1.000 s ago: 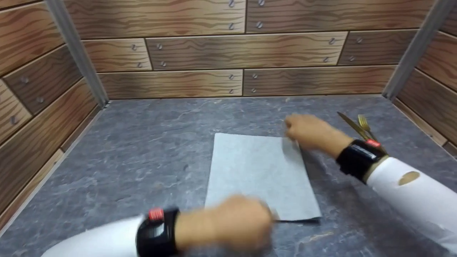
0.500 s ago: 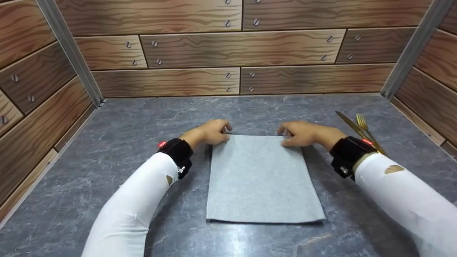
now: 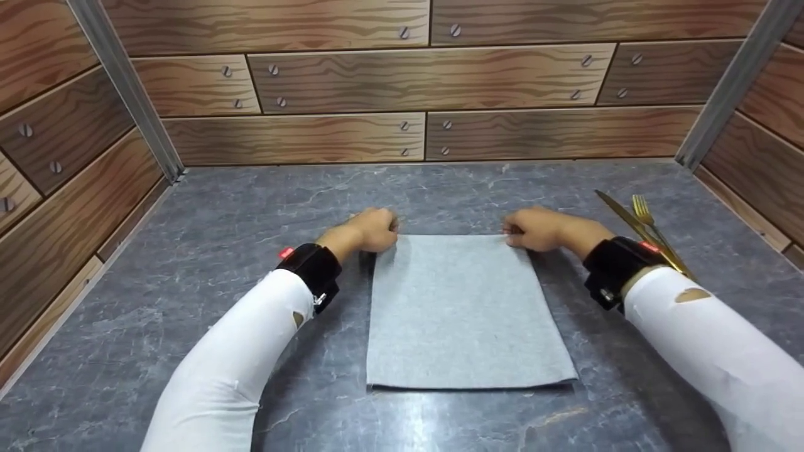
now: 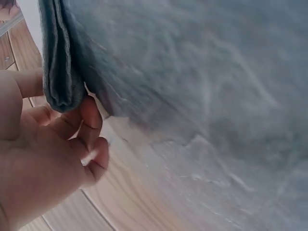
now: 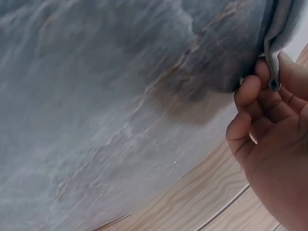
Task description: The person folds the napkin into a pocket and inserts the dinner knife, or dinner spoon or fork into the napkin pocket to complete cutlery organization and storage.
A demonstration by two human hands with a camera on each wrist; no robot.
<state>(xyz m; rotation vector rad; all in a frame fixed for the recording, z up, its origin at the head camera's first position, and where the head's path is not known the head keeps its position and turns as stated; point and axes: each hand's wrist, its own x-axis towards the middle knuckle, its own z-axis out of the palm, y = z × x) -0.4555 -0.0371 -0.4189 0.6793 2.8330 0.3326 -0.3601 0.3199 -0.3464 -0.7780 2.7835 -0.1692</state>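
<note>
A light grey folded cloth (image 3: 468, 314) lies flat in the middle of the table, its long sides running away from me. My left hand (image 3: 375, 230) pinches its far left corner. At the far right corner my right hand (image 3: 532, 228) grips the cloth between thumb and fingers. Stacked layers of the folded cloth (image 4: 60, 62) show in the left wrist view, with the left hand's fingers (image 4: 91, 118) curled under the edge. In the right wrist view the cloth's edge (image 5: 274, 67) sits between the right thumb and fingers (image 5: 249, 90).
A gold knife (image 3: 619, 206) and a gold fork (image 3: 642, 210) lie crossed on the grey marbled table (image 3: 251, 207), right of the cloth and partly behind the right wristband (image 3: 615, 270). Wood-patterned walls (image 3: 427, 81) enclose the back and both sides.
My left hand has gone from the cloth's near edge to its far left corner. Over the last half second, the fingers of both hands have closed on the far corners.
</note>
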